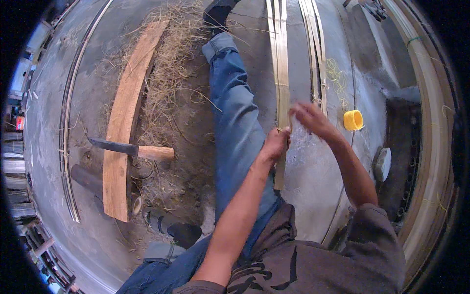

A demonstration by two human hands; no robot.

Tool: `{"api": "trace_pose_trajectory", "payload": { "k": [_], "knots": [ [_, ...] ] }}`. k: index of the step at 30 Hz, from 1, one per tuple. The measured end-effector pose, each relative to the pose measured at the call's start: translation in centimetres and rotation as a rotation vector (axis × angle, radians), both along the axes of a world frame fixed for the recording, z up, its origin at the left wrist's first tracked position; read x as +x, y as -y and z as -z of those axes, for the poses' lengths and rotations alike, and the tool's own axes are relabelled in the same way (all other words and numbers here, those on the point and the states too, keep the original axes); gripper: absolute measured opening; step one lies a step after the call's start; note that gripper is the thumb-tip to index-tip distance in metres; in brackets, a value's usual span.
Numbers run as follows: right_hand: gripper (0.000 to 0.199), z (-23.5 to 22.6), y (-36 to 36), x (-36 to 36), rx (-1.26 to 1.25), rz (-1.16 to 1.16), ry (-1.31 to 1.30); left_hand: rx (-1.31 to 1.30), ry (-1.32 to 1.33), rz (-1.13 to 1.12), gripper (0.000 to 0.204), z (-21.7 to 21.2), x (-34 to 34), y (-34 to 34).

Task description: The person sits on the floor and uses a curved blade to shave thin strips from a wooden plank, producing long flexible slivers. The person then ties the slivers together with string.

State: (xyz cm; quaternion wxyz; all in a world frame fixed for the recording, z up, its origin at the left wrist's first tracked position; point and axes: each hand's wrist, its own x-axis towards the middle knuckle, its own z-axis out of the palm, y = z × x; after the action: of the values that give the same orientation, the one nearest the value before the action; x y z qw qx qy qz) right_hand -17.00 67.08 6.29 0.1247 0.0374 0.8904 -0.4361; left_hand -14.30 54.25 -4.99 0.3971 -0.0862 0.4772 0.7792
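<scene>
A bundle of long, flat, pale strips [280,59], like split bamboo, runs away from me beside my outstretched leg. My left hand [277,143] is closed round the bundle near its close end, and a short length sticks out below the fist. Just right of the bundle, my right hand [312,120] is raised with its fingers bent together at the strips' edge. A thin pale strand seems to loop between its fingertips and the left hand. Whatever those fingertips pinch is too small and blurred to name.
A knife with a wooden handle [155,153] lies across a wooden plank [120,122] at left, beside heaped shavings [171,73]. More strips [316,49] and a yellow roll [352,120] lie at right. Long strips [426,73] line the far right; thin rods [66,122] lie far left.
</scene>
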Motion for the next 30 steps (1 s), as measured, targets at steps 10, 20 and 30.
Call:
{"api": "trace_pose_trajectory", "payload": {
  "k": [10, 20, 30],
  "knots": [
    [0.030, 3.4, -4.5, -1.7, 0.294, -0.211, 0.122, 0.015, -0.023, 0.017, 0.030, 0.6, 0.3, -0.5],
    [0.027, 2.1, -4.4, -1.8, 0.349, -0.146, -0.102, -0.001, -0.011, 0.057, 0.033, -1.5, -0.3, -0.2],
    [0.026, 4.7, -3.9, -0.3, -0.018, -0.247, 0.218, 0.038, 0.013, 0.095, 0.027, -0.9, -0.3, 0.6]
  ]
}}
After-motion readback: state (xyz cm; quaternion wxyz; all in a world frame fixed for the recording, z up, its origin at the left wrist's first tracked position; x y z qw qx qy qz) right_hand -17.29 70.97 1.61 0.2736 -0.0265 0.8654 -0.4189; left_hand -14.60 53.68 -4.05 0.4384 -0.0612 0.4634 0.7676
